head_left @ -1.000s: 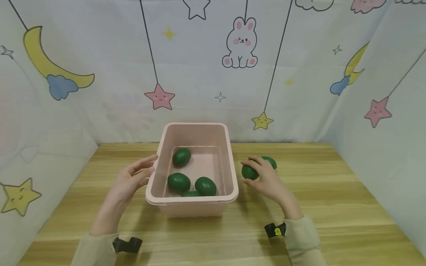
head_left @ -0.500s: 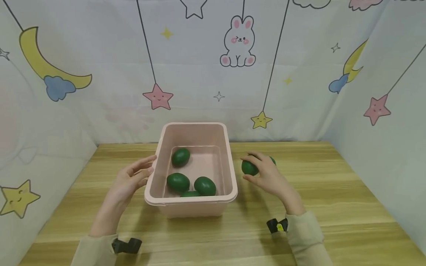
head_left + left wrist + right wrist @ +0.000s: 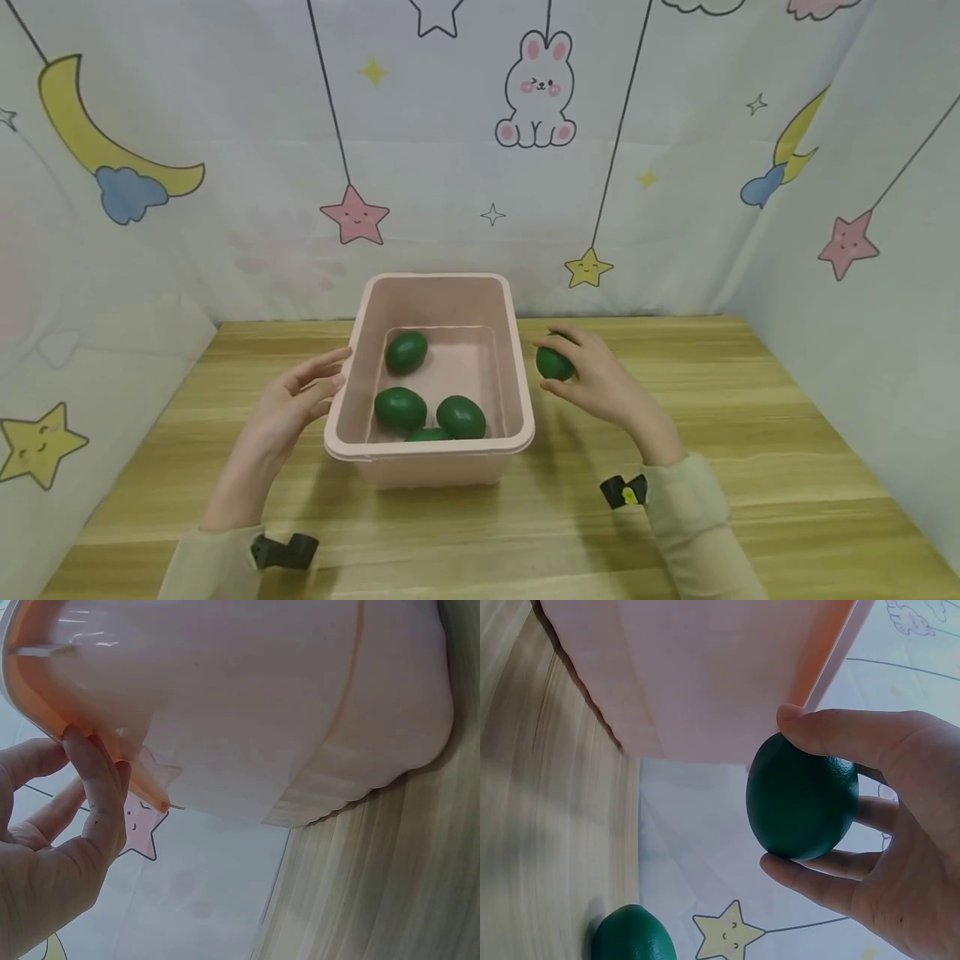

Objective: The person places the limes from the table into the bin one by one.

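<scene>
My right hand (image 3: 598, 379) holds a smooth dark green egg-shaped object (image 3: 553, 363) just right of the pink plastic bin (image 3: 430, 451). In the right wrist view, thumb and fingertips pinch this green object (image 3: 802, 799), raised off the table beside the bin's wall. A second green egg-shaped object (image 3: 634, 936) lies on the table there; in the head view the right hand hides it. My left hand (image 3: 288, 412) rests its relaxed fingers against the bin's left rim, from outside; the left wrist view shows fingertips under the lip (image 3: 75, 742).
Inside the bin lie several like green objects (image 3: 406, 352), mostly toward the near end. The bin stands on a wood-grain table (image 3: 480, 550). Behind the table and along both sides hangs a white cloth (image 3: 442, 158) printed with stars, moons and a rabbit.
My right hand has picked the green object up off the table, lifted it and shifted slightly left toward the bin. The left hand has stayed at the rim.
</scene>
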`<state>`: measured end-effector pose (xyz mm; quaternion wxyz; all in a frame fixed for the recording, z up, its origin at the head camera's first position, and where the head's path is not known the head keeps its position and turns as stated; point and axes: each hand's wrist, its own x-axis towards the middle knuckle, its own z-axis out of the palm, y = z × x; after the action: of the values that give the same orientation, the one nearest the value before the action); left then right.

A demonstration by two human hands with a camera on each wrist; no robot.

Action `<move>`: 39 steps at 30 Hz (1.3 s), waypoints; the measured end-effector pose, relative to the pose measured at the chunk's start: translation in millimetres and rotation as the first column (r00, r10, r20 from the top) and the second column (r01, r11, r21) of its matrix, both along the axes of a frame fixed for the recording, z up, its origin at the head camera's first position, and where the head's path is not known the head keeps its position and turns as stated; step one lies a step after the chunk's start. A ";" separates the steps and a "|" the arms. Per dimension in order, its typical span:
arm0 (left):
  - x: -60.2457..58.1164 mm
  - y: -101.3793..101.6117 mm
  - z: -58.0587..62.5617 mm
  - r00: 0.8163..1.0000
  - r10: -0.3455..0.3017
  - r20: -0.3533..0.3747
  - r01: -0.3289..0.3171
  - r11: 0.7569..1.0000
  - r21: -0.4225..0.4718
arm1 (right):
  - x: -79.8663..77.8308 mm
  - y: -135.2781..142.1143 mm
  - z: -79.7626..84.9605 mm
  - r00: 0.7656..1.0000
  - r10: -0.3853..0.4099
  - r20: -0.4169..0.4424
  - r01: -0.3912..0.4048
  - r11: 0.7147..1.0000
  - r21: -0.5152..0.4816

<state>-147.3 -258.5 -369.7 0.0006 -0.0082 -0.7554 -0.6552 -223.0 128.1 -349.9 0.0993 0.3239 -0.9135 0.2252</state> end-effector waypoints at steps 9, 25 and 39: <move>0.1 -0.3 0.7 1.000 0.009 -0.011 -0.009 1.000 -0.004 | -4.8 -4.8 7.8 0.999 0.026 -0.034 -0.025 0.999 0.031; 1.0 0.6 2.2 1.000 0.013 0.004 -0.013 1.000 -0.019 | -5.0 -12.3 29.5 0.997 0.058 -0.060 -0.055 0.997 0.050; 0.3 0.2 1.4 1.000 0.011 0.001 -0.011 1.000 -0.022 | -2.5 -29.5 48.9 0.993 0.099 -0.060 -0.092 0.990 0.103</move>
<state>-147.1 -258.3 -368.4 0.0038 -0.0036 -0.7625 -0.6470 -225.5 98.6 -301.0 0.1020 0.3790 -0.9033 0.1732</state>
